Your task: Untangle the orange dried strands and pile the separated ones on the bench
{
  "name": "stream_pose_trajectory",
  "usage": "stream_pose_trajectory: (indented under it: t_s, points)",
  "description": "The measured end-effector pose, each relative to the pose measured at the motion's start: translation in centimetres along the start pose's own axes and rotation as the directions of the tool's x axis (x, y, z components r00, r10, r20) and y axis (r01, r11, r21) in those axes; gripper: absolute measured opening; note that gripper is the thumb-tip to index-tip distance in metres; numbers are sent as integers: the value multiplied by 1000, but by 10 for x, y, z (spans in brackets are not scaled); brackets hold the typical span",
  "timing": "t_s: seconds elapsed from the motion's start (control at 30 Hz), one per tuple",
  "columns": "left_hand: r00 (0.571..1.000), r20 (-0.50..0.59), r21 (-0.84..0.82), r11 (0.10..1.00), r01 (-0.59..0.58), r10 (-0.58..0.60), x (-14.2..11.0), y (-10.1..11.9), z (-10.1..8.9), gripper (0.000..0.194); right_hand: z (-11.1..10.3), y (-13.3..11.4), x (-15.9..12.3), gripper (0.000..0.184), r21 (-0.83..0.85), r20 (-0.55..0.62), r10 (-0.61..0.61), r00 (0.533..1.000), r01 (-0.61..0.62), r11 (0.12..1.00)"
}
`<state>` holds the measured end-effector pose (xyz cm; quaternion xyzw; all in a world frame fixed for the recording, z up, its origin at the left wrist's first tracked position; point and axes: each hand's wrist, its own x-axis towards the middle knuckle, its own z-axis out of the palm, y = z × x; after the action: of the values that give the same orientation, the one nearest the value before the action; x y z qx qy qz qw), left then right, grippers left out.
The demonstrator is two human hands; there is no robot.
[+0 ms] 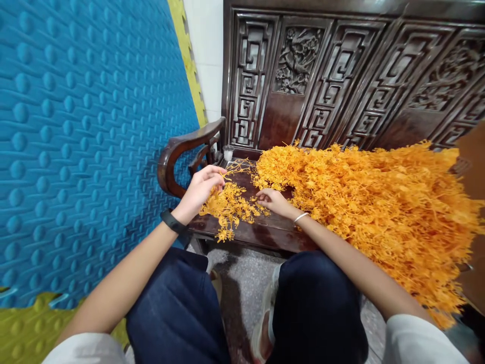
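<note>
My left hand (206,188) is closed on an orange-yellow artificial flower sprig (229,202), thin and branching, which hangs below the fingers over the bench edge. Thin stems (240,166) stick out past the fingertips towards the back. To the right, my right hand (273,200) has its fingers pinched together beside the sprig's outer tips. Whatever sits between those fingertips is too small to make out. Just beyond my right hand, a large heap of the same orange flower sprigs (364,197) covers the right part of the dark wooden bench (261,230).
The bench has a curved armrest (189,146) at left and a carved backrest (284,116) behind. A small clear cup (228,152) stands in the back left corner. Blue foam matting (87,151) rises at left. A brown cardboard piece (472,202) is at far right.
</note>
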<state>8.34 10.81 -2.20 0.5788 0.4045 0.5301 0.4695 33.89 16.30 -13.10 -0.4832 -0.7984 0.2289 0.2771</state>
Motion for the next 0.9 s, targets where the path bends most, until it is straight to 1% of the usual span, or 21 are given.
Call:
stream_pose_trajectory:
  t_s: [0.13,0.23,0.3,0.4,0.47,0.53,0.6,0.67,0.73,0.77,0.83,0.9]
  points:
    - [999,37,-1,1000,-14,14,-3,1,2,26,9,-1,3,20,-38,-12,11,1000,-11,999]
    - [998,63,2,1000,-27,27,-5,2,3,30,9,-10,3,19,-9,-26,-5,1000,5,1000]
    - [996,80,-3,999,-34,35,-5,2,3,32,6,-23,2,18,77,-40,-32,999,35,996]
    - [993,110,-8,999,-39,39,-5,2,5,35,-2,-51,-1,16,261,-72,-59,996,76,962]
    - [991,124,-13,999,-47,48,-5,2,8,37,-7,-73,-4,19,402,-97,-49,994,84,912]
    - [990,125,-20,998,-64,66,-5,2,10,36,-11,-92,-7,25,528,-96,-52,994,95,844]
    - [989,126,-36,996,-79,83,-5,2,13,36,-12,-108,-10,26,592,-74,-82,994,109,798]
    - [989,122,-69,995,-79,87,-5,4,14,35,-11,-117,-12,29,624,-67,-98,993,118,772]
    - [991,117,-128,991,-42,57,-5,5,15,35,-10,-122,-13,25,667,-84,-78,993,114,736]
    - [992,120,-160,987,-5,24,-4,6,14,34,-10,-123,-13,23,688,-95,-57,994,107,717]
    - [987,147,-207,973,98,-68,-3,8,13,35,-11,-123,-12,23,714,-123,-13,992,97,693]
    - [972,181,-211,959,189,-151,-2,8,12,36,-14,-122,-11,23,719,-165,28,986,101,688]
